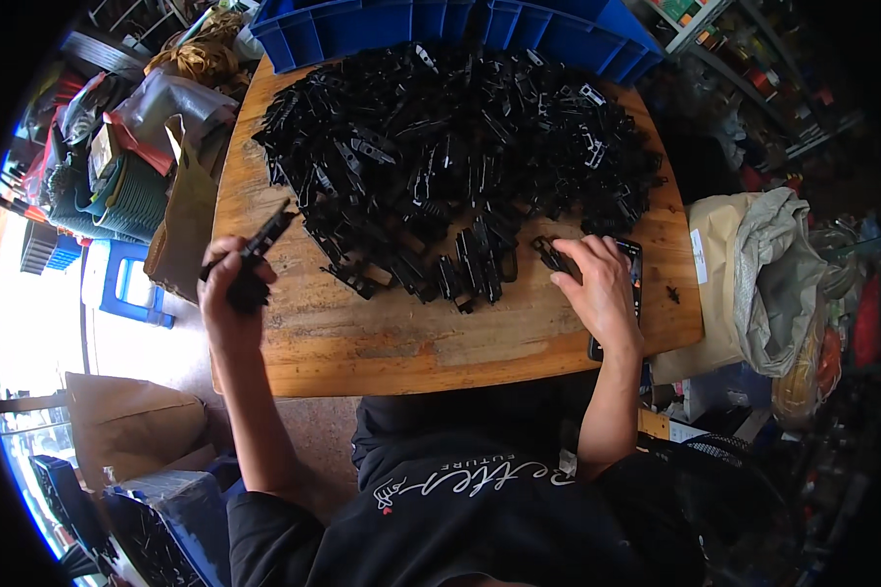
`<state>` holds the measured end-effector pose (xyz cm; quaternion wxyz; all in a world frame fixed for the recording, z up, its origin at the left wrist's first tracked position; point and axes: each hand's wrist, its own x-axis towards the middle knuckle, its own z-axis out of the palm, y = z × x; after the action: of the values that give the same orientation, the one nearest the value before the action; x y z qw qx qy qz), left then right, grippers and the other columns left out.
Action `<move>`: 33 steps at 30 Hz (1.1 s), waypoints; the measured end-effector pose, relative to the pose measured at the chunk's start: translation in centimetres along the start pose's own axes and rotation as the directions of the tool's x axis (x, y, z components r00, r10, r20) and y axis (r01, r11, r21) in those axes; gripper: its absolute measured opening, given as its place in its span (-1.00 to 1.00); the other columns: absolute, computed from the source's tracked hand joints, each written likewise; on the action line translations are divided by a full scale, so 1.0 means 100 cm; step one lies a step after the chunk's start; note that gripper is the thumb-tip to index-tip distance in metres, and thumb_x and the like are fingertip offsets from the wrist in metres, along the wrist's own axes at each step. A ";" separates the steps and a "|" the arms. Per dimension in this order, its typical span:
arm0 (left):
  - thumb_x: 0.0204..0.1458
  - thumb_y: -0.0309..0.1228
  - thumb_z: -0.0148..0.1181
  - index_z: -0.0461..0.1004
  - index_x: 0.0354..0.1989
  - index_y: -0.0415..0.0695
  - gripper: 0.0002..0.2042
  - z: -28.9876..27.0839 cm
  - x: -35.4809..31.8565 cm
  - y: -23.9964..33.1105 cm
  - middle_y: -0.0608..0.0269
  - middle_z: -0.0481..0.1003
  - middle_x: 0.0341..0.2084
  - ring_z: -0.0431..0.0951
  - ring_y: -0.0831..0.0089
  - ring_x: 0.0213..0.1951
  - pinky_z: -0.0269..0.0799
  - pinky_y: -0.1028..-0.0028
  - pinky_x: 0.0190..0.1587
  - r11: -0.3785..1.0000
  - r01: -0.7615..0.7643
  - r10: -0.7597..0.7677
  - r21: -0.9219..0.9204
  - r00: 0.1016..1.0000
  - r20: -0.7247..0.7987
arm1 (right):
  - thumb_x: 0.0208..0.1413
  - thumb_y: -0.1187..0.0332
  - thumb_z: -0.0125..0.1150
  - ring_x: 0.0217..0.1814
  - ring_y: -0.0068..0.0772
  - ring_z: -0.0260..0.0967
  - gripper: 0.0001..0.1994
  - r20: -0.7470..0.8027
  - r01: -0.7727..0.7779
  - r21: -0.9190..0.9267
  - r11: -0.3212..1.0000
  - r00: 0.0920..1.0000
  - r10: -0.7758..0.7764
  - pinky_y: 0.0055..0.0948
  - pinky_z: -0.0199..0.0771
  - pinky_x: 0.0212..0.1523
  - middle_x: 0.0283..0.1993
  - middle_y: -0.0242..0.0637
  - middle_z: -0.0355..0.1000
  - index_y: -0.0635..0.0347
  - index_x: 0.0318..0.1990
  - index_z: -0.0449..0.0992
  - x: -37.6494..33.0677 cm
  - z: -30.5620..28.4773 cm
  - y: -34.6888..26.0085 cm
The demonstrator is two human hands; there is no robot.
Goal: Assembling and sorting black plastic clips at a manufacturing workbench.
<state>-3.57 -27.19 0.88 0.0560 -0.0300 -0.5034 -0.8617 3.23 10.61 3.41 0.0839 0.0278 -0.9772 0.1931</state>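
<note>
A large heap of black narrow pieces (431,161), some with silvery blades or edges, covers the far half of the wooden table (362,342). At the table's left edge, my left hand (227,293) is raised and closed around a long black piece (272,232). Its tip points up and right; more black shows below the fingers, and I cannot tell whether that is a second piece. My right hand (599,279) pinches a short black piece (552,254) between thumb and fingers, just right of the heap's near edge. The exact kind of these pieces is unclear.
Under my right wrist lies a dark phone (634,279), partly hidden. A tiny black piece (673,293) sits near the right edge. Two blue crates (382,34) stand behind the heap. A paper sack (719,254) is on the right, a cardboard piece (181,225) on the left.
</note>
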 end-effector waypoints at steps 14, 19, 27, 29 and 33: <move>-0.15 -0.56 0.15 0.33 -0.15 -0.19 -0.68 0.062 -0.058 -0.049 -0.05 0.44 -0.29 0.50 0.34 -0.46 0.46 0.42 -0.31 0.823 0.365 -0.299 -0.436 0.930 0.214 | -0.18 0.57 0.19 -0.31 -0.23 0.28 -0.87 -0.215 0.000 -0.030 1.000 0.977 -0.006 -0.35 0.28 -0.26 -0.44 -0.26 0.36 0.27 -0.39 0.44 -0.001 -0.006 0.004; -0.15 -0.59 0.13 0.36 -0.21 -0.21 -0.73 0.067 -0.062 -0.047 -0.05 0.47 -0.35 0.52 0.32 -0.47 0.48 0.43 -0.34 0.843 0.380 -0.312 -0.380 0.922 0.229 | -0.16 0.51 0.20 -0.29 -0.21 0.31 -0.91 -0.006 0.036 -0.039 0.999 0.999 -0.036 -0.36 0.30 -0.24 -0.41 -0.26 0.38 0.26 -0.42 0.47 -0.006 -0.003 -0.006; -0.15 -0.62 0.11 0.35 -0.24 -0.23 -0.76 0.076 -0.063 -0.044 0.02 0.47 -0.46 0.52 0.32 -0.50 0.48 0.45 -0.38 0.853 0.393 -0.334 -0.344 0.917 0.218 | -0.15 0.52 0.22 -0.31 -0.18 0.38 -0.79 -0.090 0.115 0.088 0.990 0.990 -0.107 -0.34 0.38 -0.36 -0.31 -0.19 0.38 0.24 -0.30 0.39 0.009 0.042 -0.025; -0.14 -0.62 0.11 0.35 -0.24 -0.23 -0.76 0.075 -0.063 -0.043 0.06 0.46 -0.54 0.52 0.31 -0.52 0.49 0.44 -0.39 0.863 0.393 -0.337 -0.318 0.916 0.216 | -0.16 0.57 0.16 -0.38 -0.16 0.39 -0.79 -0.126 0.042 0.201 0.979 0.992 -0.016 -0.36 0.39 -0.39 -0.31 -0.16 0.37 0.25 -0.30 0.36 0.006 0.037 -0.026; -0.14 -0.61 0.13 0.35 -0.25 -0.23 -0.77 0.073 -0.064 -0.042 0.07 0.46 -0.54 0.52 0.31 -0.51 0.48 0.44 -0.39 0.858 0.398 -0.354 -0.324 0.916 0.188 | -0.08 0.57 0.04 -0.39 -0.29 0.39 -0.82 -0.044 -0.022 0.301 0.953 0.998 0.037 -0.39 0.39 -0.37 -0.30 -0.19 0.37 0.28 -0.25 0.34 -0.009 0.016 -0.025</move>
<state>2.20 -18.34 0.17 -0.1508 0.0068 -0.3378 -0.9290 4.04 7.66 2.72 0.0999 0.0208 -0.9344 0.3412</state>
